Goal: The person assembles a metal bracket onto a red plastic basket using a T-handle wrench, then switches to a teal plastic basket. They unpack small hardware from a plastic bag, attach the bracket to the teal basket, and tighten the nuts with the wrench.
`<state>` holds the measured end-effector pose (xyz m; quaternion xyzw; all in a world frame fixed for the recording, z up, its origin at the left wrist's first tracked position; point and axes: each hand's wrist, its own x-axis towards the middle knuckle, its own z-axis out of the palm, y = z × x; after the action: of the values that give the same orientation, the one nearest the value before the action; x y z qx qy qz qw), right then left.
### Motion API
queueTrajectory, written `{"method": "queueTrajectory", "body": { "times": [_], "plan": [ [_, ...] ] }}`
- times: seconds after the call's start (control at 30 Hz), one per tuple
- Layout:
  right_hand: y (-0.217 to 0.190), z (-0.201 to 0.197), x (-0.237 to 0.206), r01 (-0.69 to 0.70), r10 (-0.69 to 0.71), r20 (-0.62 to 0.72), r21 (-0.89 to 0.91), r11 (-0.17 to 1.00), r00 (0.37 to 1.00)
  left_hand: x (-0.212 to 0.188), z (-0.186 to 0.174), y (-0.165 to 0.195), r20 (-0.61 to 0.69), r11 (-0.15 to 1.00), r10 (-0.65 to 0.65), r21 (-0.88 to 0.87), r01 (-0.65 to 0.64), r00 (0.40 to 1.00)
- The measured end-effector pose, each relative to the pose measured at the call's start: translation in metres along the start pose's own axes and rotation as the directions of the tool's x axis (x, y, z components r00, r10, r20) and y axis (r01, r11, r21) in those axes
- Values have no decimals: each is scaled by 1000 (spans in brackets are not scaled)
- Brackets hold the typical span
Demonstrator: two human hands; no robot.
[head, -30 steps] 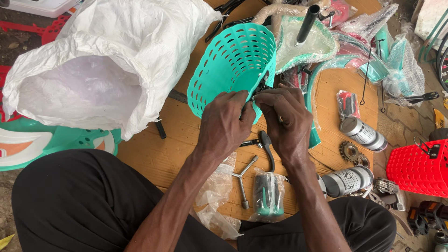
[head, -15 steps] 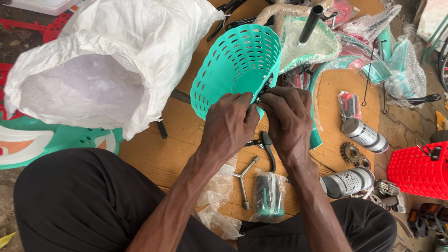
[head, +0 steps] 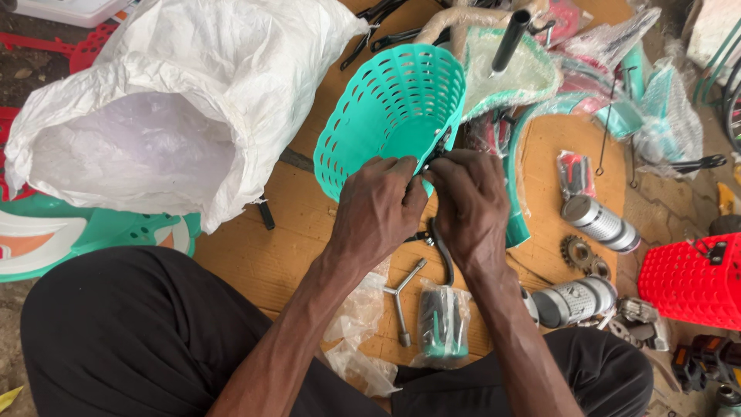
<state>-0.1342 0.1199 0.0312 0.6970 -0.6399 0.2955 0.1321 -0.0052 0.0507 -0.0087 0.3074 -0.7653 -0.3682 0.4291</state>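
Note:
A teal plastic basket (head: 394, 108) with many oval holes lies tilted on its side above a sheet of brown cardboard (head: 255, 255). My left hand (head: 378, 208) grips the basket's near rim. My right hand (head: 467, 205) pinches a small dark metal fitting at that same rim, fingertips touching those of the left. Pliers with black handles (head: 441, 249) lie just under my right hand. What the fingertips hold is mostly hidden.
A large white woven sack (head: 154, 108) lies open at the left. A metal three-way wrench (head: 403, 297) and a bagged teal part (head: 444, 324) lie near my knees. Silver cylinders (head: 598, 222), a sprocket (head: 577, 251), a red basket (head: 687, 282) and wrapped teal bicycle parts (head: 540, 69) crowd the right.
The basket has shifted a little right and tipped more upright. Both hands stayed together at its rim, working on the fitting.

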Motion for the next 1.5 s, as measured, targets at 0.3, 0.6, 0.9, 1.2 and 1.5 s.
{"method": "queueTrajectory", "body": {
  "times": [0.3,0.6,0.9,1.2,1.5],
  "plan": [
    [-2,-4,-4,32,-32,-10,-6,999,999,-1,1,1,-19,1000,29,9,-28,999],
    [-5,-2,-9,-46,50,-54,77,996,997,-3,5,0,-31,999,41,-10,-41,999],
    [-5,-1,-1,-19,18,26,21,1000,999,-4,5,1,-52,999,33,-21,-34,998],
    [-6,-4,-4,-34,34,2,30,999,999,-3,7,-1,-51,998,56,1,-57,997],
    [-6,-5,-7,-18,21,29,-118,993,999,-6,9,-1,-3,999,54,4,-54,999]
  ]
}}
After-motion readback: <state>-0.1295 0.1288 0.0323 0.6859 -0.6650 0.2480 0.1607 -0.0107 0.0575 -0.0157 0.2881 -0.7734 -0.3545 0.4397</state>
